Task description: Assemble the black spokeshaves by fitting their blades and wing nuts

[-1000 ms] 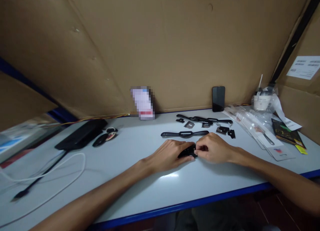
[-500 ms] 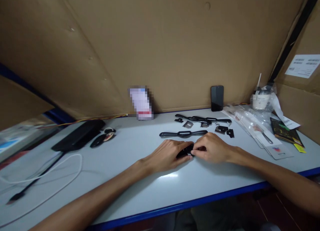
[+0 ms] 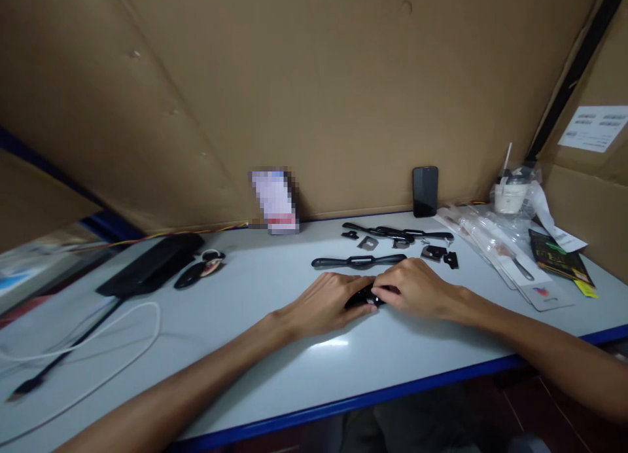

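Observation:
My left hand (image 3: 331,302) is closed around a black spokeshave (image 3: 360,298), low over the tabletop and mostly hidden by my fingers. Thumb and fingers of my right hand (image 3: 415,288) are bent in a pinch at its middle, where a small shiny spot shows; any small part between those fingertips is hidden. Just beyond my hands lies a black spokeshave body (image 3: 362,262) with two handles. Farther back are more spokeshave bodies (image 3: 392,233), flat metal blades (image 3: 367,243), dark cap pieces (image 3: 450,260) and small screws (image 3: 447,242).
A phone (image 3: 424,191) and a blurred-out screen (image 3: 275,201) lean on the cardboard wall. Clear plastic packages (image 3: 510,263), a bagged cup (image 3: 510,194) and a black packet (image 3: 559,256) lie right. Left are a black case (image 3: 152,266), keys (image 3: 210,266) and a white cable (image 3: 157,325).
My right fingers have shifted slightly at the middle of the held spokeshave, uncovering a shiny spot. My left hand keeps its hold. The view has moved slightly.

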`<state>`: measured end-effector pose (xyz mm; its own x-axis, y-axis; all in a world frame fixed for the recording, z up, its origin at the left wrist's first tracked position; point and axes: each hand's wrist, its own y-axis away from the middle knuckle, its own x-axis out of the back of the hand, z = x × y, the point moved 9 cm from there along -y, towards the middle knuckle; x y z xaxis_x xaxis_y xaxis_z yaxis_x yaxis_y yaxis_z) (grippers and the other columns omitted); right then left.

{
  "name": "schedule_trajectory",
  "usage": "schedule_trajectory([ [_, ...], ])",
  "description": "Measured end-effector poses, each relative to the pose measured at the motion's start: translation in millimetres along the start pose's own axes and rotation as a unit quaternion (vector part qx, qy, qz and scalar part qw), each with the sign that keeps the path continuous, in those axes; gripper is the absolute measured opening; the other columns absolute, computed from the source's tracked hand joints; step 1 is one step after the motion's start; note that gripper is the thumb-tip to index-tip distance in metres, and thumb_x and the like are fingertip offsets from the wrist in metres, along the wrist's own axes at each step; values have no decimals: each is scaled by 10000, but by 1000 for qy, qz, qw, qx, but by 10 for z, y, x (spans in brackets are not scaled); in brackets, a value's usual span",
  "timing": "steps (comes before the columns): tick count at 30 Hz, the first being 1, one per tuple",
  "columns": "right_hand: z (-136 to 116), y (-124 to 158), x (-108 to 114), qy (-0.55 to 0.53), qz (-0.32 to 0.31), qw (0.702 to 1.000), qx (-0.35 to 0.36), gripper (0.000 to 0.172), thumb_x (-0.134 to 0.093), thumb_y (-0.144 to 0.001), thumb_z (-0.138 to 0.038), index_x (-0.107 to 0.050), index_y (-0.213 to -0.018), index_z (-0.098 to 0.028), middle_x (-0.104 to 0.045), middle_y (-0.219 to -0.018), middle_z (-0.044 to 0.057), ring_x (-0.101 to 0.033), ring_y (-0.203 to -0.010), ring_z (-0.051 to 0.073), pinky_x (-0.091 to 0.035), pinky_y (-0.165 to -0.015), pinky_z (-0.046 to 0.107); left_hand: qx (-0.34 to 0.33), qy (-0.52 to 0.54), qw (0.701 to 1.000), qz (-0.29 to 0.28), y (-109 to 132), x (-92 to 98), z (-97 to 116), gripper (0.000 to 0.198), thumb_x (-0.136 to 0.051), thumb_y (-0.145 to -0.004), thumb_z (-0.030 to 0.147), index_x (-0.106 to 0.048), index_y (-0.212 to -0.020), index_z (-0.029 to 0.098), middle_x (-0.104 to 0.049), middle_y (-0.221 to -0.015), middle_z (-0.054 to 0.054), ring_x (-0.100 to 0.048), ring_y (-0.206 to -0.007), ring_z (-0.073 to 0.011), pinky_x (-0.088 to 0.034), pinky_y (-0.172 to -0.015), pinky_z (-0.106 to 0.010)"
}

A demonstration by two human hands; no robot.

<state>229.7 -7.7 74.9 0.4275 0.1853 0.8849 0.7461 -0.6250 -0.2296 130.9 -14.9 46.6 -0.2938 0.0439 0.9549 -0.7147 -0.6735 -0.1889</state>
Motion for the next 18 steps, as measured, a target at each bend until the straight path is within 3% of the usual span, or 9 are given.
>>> schedule_trajectory([
  [5, -25, 23, -34, -5, -26, 1000, 8, 248, -586, -874, -153, -705, -661, -197, -652, -619, 9, -427, -556, 134, -306, -603, 317, -3, 5, 1000, 1, 0, -10, -3, 425, -543, -1047, 471, -631, -1336, 172, -779, -945, -86, -721, -753, -239, -470, -627, -330],
  [11, -15, 11, 7, 33, -5, 999, -7, 262, -555, -911, -156, -725, -713, -174, -704, -707, 48, -476, -596, 142, -301, -617, 323, 0, -8, 1000, -4, -2, -14, -3, 392, -521, -1058, 486, -684, -1196, 158, -732, -792, -58, -684, -681, -227, -417, -582, -321],
  [15, -21, 16, -14, -1, -16, 1000, 2, 245, -594, -865, -137, -720, -661, -186, -657, -617, 8, -418, -551, 125, -294, -597, 308, -4, 11, 1000, -3, -5, -7, 8, 386, -536, -1057, 481, -666, -1246, 170, -757, -880, -66, -699, -733, -227, -442, -606, -317],
  [18, -41, 15, -10, -36, -14, 999, 12, 260, -596, -897, -153, -747, -690, -199, -665, -617, -2, -454, -556, 121, -309, -609, 302, 0, 18, 1000, -7, -6, -22, -3, 363, -552, -1056, 479, -674, -1208, 172, -768, -912, -69, -707, -739, -230, -445, -616, -315],
])
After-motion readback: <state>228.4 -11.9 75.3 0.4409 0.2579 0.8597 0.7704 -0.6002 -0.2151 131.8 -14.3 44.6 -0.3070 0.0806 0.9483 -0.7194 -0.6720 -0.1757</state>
